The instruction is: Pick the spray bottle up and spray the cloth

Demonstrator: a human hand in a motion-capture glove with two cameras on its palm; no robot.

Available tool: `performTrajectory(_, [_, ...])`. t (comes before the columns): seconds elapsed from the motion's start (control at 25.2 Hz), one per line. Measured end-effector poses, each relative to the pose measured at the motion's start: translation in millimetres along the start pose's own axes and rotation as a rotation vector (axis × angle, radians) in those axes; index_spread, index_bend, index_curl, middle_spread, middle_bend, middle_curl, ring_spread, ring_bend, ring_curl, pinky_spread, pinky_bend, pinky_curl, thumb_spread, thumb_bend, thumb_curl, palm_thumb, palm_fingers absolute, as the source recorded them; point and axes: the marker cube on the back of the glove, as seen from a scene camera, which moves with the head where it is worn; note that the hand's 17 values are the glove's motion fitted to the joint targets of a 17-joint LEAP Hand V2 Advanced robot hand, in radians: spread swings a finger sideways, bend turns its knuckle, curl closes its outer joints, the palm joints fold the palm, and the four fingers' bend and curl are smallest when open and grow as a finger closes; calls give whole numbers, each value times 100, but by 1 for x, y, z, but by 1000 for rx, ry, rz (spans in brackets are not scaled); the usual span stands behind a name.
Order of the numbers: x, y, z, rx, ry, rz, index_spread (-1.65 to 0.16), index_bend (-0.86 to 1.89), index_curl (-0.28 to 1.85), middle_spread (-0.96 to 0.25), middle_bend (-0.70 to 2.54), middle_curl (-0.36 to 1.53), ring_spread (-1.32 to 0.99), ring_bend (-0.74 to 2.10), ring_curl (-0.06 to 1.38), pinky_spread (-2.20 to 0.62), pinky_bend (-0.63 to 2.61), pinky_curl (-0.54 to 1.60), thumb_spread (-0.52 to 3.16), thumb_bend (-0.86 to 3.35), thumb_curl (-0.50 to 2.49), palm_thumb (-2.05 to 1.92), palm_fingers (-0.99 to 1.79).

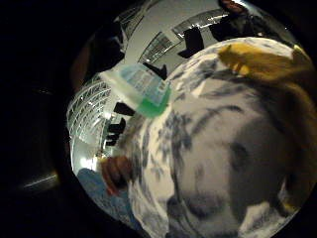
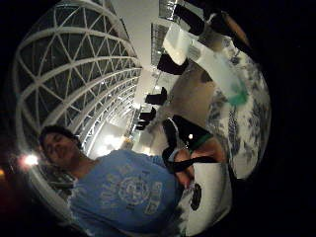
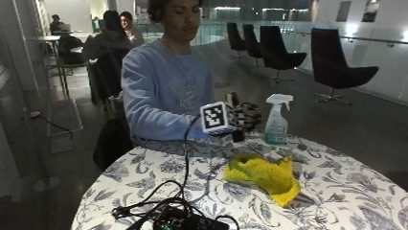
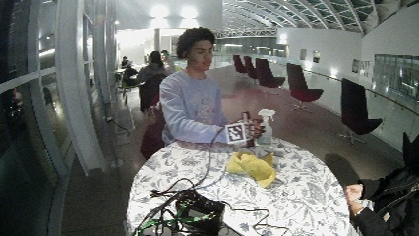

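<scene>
Outside view, hand (image 3: 245,117) beside spray bottle (image 3: 277,120), cloth (image 3: 263,175) nearby

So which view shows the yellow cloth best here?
The outside view: the yellow cloth lies crumpled and whole on the table. The wide outside view shows it smaller; the little-finger palm view catches a blurred edge; the thumb-side view misses it.

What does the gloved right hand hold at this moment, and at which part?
Nothing. The gloved right hand is raised above the table beside the spray bottle, which stands upright by itself on the table. A gap shows between them.
</scene>
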Motion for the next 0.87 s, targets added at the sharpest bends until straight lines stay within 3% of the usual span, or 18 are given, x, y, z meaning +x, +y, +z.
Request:
performTrajectory(0.2, [4, 74, -76, 94, 277, 31, -32, 17, 25, -4, 27, 44, -1, 42, 35, 10, 18, 35, 95, -3, 45, 72, 64])
performTrajectory(0.48, [28, 187, -157, 193, 710, 197, -32, 16, 27, -3, 25, 43, 0, 41, 35, 12, 17, 34, 98, -3, 43, 71, 65])
performTrajectory(0.67, [37, 229, -175, 176, 800, 273, -32, 16, 29, -4, 26, 43, 0, 39, 34, 13, 16, 33, 100, -2, 41, 72, 67])
performTrajectory(0.87, [40, 237, -179, 172, 801, 292, -32, 17, 30, -4, 27, 43, 0, 37, 34, 14, 15, 32, 101, -2, 40, 73, 69])
